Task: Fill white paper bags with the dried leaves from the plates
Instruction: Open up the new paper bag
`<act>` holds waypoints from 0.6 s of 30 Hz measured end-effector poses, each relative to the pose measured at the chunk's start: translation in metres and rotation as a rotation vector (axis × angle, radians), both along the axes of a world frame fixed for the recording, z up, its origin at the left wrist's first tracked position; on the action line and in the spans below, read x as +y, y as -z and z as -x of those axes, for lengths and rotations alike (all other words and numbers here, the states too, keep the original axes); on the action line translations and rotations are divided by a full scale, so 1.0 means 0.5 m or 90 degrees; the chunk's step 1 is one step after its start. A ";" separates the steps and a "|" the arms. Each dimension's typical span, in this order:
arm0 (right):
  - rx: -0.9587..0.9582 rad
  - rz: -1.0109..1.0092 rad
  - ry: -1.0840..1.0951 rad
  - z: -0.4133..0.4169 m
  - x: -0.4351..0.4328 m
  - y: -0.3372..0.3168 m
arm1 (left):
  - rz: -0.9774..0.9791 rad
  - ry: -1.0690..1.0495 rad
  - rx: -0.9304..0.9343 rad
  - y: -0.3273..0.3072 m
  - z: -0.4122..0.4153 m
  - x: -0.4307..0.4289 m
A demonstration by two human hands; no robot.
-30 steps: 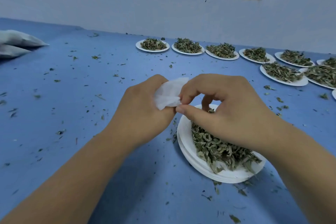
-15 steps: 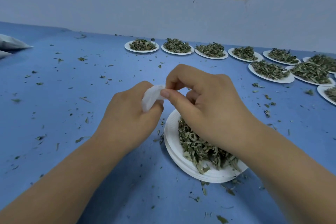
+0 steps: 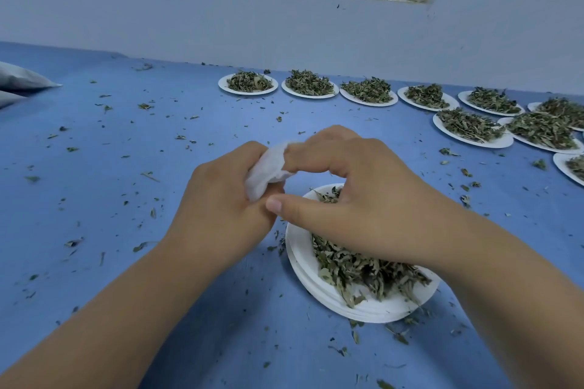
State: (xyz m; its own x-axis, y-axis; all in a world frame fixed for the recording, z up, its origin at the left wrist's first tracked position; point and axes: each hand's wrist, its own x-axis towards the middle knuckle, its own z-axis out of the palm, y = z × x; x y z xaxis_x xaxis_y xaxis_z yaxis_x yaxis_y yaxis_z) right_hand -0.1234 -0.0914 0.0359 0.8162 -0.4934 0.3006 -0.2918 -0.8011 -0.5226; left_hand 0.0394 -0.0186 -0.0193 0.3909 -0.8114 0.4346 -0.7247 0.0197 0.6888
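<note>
Two hands meet above the blue tabletop (image 3: 104, 205), just left of the near plate. The left grip (image 3: 221, 202) is closed round a small white paper bag (image 3: 267, 169), fingers wrapped on its far side, and the bag's crumpled top stands out of the fist. The right grip (image 3: 366, 196) is curled. Its forefinger hooks onto the bag's upper edge, with the tip hidden by paper. Its thumb stretches left below the bag, the tip against the left grip.

The near plate (image 3: 373, 314), top of a small white stack, lies under the right wrist. Dried leaves (image 3: 360, 271) are heaped on it, some at its rim.

A row of heaped plates (image 3: 248, 91) runs along the far wall (image 3: 284, 31). More sit at the right edge. Leaf crumbs (image 3: 143, 106) are scattered across the tabletop. Grey bags (image 3: 22, 80) lie at far left, partly cut off.
</note>
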 end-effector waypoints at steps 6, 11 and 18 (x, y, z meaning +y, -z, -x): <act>0.015 -0.038 -0.006 0.000 0.010 -0.006 | 0.024 0.036 -0.031 -0.009 -0.004 0.004; 0.070 -0.021 -0.047 -0.001 0.015 0.000 | 0.037 0.152 -0.121 -0.028 0.008 0.010; -0.014 -0.025 -0.071 0.012 0.021 -0.015 | 0.090 0.106 -0.093 -0.015 -0.005 0.008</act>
State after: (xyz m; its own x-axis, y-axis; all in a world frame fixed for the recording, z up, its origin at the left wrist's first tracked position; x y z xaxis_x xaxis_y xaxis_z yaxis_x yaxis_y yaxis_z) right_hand -0.1294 -0.0809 0.0433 0.8603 -0.4119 0.3004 -0.1906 -0.8064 -0.5599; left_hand 0.0417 -0.0146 -0.0116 0.1818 -0.7868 0.5898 -0.7953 0.2351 0.5587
